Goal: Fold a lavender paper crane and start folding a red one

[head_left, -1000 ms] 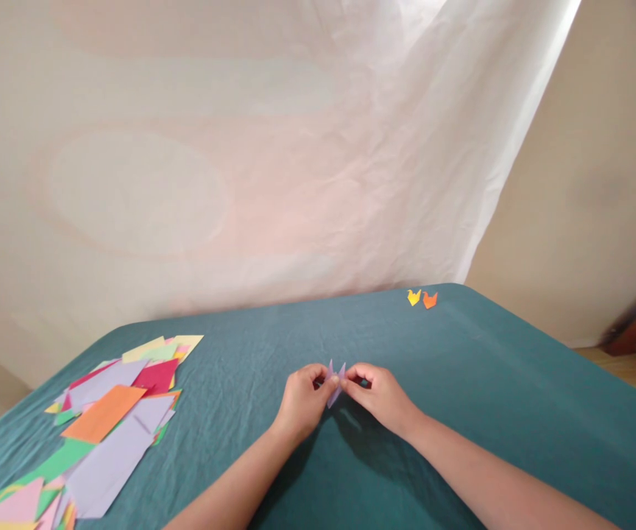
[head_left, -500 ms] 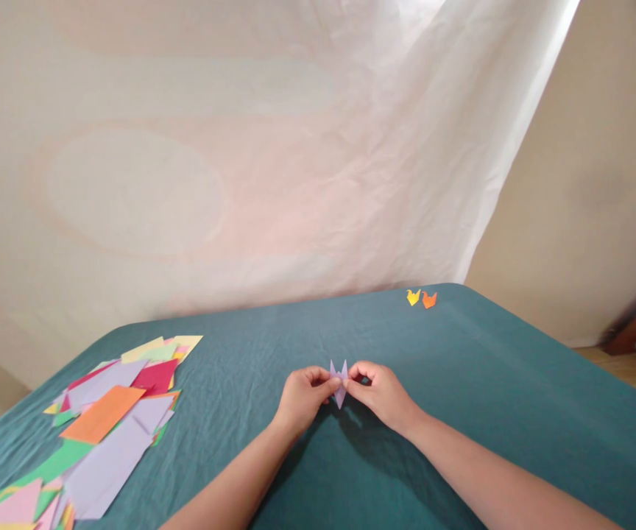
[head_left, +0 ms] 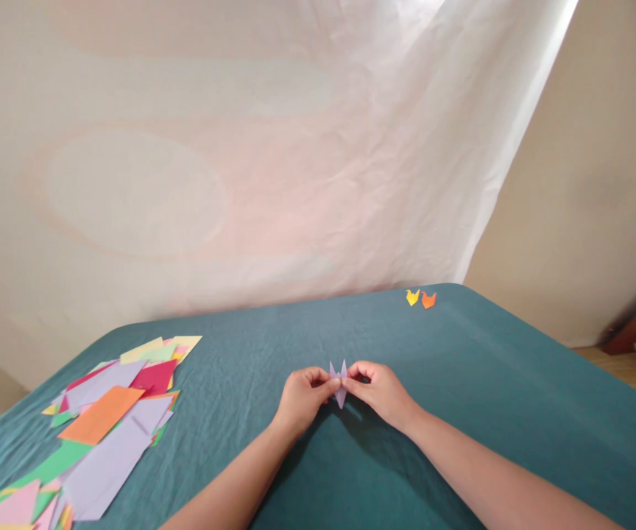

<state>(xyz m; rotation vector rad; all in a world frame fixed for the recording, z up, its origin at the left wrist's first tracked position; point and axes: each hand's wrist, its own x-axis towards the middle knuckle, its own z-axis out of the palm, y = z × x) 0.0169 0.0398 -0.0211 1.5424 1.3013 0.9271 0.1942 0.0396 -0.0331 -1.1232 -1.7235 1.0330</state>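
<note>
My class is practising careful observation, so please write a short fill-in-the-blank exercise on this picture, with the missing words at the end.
1. The left hand and right hand both pinch a purple folded paper between fingers and ____.
2. Near the far edge of the dark cloth, a yellow folded shape lies beside one coloured ____.
3. The loose paper pile lies on the person's ____ side.

Missing words: thumb; orange; left.

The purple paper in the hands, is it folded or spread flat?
Folded: the purple paper has two narrow points up top and one below, pinched by the left hand and right hand.
</note>
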